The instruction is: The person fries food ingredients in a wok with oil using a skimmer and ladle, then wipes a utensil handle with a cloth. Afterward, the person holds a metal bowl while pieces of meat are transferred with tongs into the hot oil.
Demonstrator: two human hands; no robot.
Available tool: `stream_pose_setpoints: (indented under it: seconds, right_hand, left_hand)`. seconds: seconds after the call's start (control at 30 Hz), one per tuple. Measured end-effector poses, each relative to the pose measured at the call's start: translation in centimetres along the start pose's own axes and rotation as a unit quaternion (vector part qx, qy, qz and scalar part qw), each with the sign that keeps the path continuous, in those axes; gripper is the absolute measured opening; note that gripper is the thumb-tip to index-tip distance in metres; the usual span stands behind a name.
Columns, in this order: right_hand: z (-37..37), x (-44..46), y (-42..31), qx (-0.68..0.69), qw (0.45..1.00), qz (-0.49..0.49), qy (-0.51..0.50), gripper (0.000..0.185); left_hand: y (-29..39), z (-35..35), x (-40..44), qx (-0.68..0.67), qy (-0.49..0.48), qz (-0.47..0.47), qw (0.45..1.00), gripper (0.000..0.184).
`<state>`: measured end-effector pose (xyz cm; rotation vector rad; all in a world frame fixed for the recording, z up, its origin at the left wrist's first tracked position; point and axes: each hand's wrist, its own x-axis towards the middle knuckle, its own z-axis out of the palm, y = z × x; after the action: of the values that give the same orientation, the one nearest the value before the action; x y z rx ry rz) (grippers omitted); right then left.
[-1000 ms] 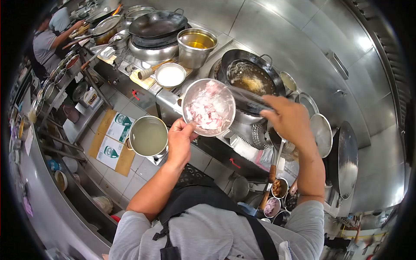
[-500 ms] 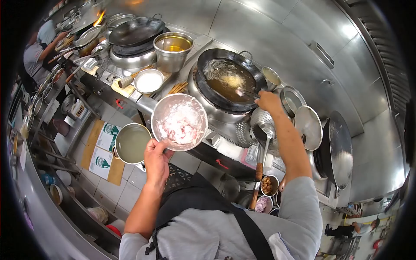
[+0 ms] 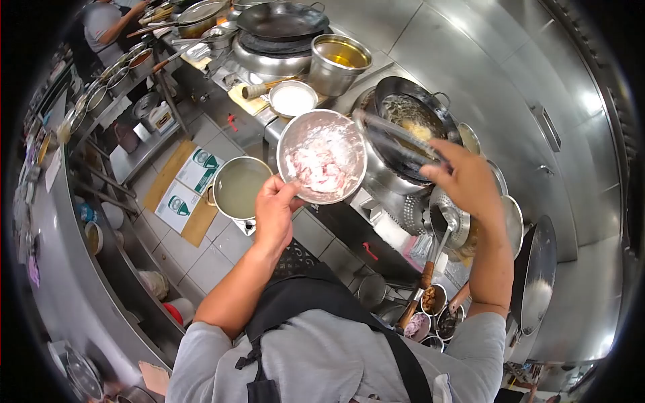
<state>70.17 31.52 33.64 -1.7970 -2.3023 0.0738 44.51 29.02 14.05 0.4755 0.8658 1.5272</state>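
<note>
My left hand (image 3: 275, 209) grips the near rim of a metal bowl (image 3: 359, 161), thumb over the edge. Inside lie raw-looking pinkish meat pieces (image 3: 319, 164) coated in white powder or batter. My right hand (image 3: 467, 178) is closed on metal tongs (image 3: 403, 134), smeared by motion; their tips point left towards the bowl's right rim. Whether the tongs hold anything cannot be made out. Behind them a black wok (image 3: 447, 121) of bubbling oil sits on the burner, with a golden frying piece (image 3: 418, 129) in it.
A pot of cloudy liquid (image 3: 235, 191) stands left of the bowl. Beyond are a dish of white powder (image 3: 293, 99), a steel pot of yellow oil (image 3: 341, 57) and another wok (image 3: 282, 20). A perforated skimmer and a ladle (image 3: 451, 218) lie below my right hand. Another person (image 3: 104, 27) works far left.
My right hand has pulled the tongs back from the wok's oil and swung them towards the bowl. My view has shifted left; the bowl stays in my left hand.
</note>
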Motion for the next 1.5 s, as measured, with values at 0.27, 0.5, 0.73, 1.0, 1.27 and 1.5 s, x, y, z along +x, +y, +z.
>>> stream_pose_setpoints:
  seconds: [0.27,0.5,0.73,1.0,1.27,1.5]
  right_hand:
    - [1.0,-1.0,-3.3,-0.130,0.976,-0.178,0.005,0.033]
    - [1.2,-0.6,-2.2,-0.180,0.966,-0.183,-0.015,0.025]
    - [2.7,-0.8,0.2,-0.157,0.970,-0.186,0.003,0.029]
    - [-0.4,-1.1,4.5,-0.083,0.987,-0.104,0.088,0.033]
    - [2.2,1.1,6.2,-0.054,0.978,-0.203,-0.018,0.035]
    - [2.4,2.8,5.5,-0.003,0.977,-0.211,0.033,0.032]
  left_hand:
    - [0.2,-0.2,0.0,0.021,-0.024,0.042,0.999,0.023]
    - [0.1,0.4,0.2,0.002,-0.020,0.013,1.000,0.023]
    - [-0.9,2.0,0.2,0.024,-0.023,0.006,0.999,0.024]
    - [-2.5,3.1,0.6,0.024,-0.006,-0.013,1.000,0.020]
    - [-3.2,4.1,-0.1,0.006,-0.004,0.022,1.000,0.023]
    - [-2.4,2.3,0.7,-0.004,0.034,0.043,0.999,0.022]
